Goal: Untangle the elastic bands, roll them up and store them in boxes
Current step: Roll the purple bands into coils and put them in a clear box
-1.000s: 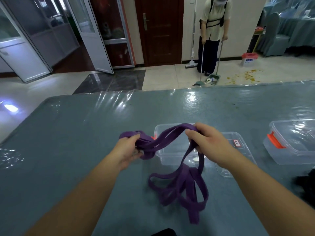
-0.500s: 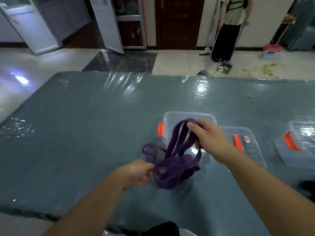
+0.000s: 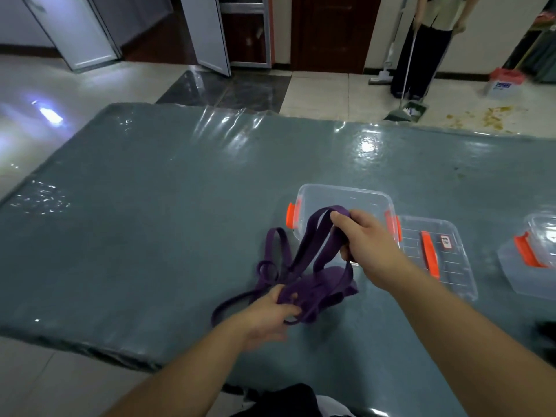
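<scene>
My right hand (image 3: pixel 365 242) is gripping raised loops of the purple elastic band (image 3: pixel 304 275); my left hand (image 3: pixel 267 314) is pinching its bunched end near the table's (image 3: pixel 150 206) front edge.

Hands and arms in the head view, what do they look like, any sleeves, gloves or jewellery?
Both forearms are bare to the frame edge, with no sleeves showing. The left hand and right hand wear no gloves, and no rings, watch or markings show.

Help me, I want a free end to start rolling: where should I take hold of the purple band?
Probably the flat loop of the purple band trailing left of the tangle on the table. It lies alone and clear of the knot, so the left hand could pinch it from the left side while the right hand holds the raised loops.
</scene>
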`<action>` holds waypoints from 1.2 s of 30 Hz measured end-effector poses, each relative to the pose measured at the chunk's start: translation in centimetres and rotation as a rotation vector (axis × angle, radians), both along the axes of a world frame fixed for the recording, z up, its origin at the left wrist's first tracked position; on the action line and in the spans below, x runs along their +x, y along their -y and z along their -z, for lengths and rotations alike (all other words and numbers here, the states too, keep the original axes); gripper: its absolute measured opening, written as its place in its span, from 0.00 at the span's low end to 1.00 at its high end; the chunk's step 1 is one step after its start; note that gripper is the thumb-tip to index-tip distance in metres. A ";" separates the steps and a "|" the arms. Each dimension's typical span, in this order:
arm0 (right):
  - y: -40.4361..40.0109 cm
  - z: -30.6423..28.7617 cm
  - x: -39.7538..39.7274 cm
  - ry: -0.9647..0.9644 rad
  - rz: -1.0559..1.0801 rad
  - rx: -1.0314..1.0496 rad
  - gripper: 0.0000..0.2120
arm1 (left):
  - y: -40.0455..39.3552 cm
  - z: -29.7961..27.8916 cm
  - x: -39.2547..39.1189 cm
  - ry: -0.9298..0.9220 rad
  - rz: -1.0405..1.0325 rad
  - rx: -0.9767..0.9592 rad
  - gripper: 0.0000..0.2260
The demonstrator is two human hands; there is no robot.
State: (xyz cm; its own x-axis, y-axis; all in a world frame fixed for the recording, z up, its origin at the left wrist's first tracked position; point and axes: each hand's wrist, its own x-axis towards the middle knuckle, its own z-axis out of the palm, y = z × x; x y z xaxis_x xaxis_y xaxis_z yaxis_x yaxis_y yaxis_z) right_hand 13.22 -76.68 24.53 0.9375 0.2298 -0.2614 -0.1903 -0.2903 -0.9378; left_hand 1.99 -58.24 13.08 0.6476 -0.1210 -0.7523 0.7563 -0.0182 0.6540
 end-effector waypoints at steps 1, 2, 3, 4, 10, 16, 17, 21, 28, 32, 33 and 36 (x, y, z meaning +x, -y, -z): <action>0.0 -0.2 -0.1 -0.003 0.006 0.008 0.15 | 0.3 0.5 0.0 -0.018 -0.058 -0.025 0.17; 0.0 -0.4 -0.2 -0.005 0.010 0.016 0.15 | 0.5 0.8 -0.1 -0.039 -0.117 -0.068 0.16; 0.1 -0.5 -0.3 -0.006 0.014 0.026 0.15 | 0.6 1.1 -0.2 -0.050 -0.158 -0.100 0.15; 0.2 -0.7 -0.4 -0.007 0.021 0.039 0.14 | 0.7 1.2 -0.2 -0.046 -0.177 -0.115 0.13; 0.9 -0.7 -1.0 -0.022 0.001 -0.034 0.13 | 1.5 -1.5 1.2 0.094 -0.194 -0.099 0.08; -0.1 -0.6 -2.9 0.003 -0.180 -0.237 0.13 | 4.9 -5.5 3.1 0.219 -0.049 -0.192 0.03; -0.1 -0.8 -3.0 -0.016 -0.185 -0.242 0.12 | 5.1 -6.0 3.2 0.214 -0.068 -0.249 0.04; 0.5 -2.3 -2.8 -0.146 -0.078 -0.075 0.12 | 5.2 -6.8 3.5 0.179 -0.162 -0.388 0.06; 1.5 -3.2 -2.0 -0.365 -0.024 0.190 0.13 | 6.4 -7.2 4.6 0.130 -0.206 -0.360 0.08; 1.6 -3.1 -2.4 -0.367 -0.066 0.159 0.13 | 6.3 -8.2 4.7 0.109 -0.282 -0.556 0.15; 1.6 -3.2 -2.5 -0.353 -0.064 0.155 0.13 | 6.2 -8.4 4.5 0.101 -0.279 -0.613 0.14; 1.9 -3.6 -2.5 -0.375 -0.054 0.225 0.13 | 6.4 -8.0 3.8 0.126 -0.189 -0.584 0.17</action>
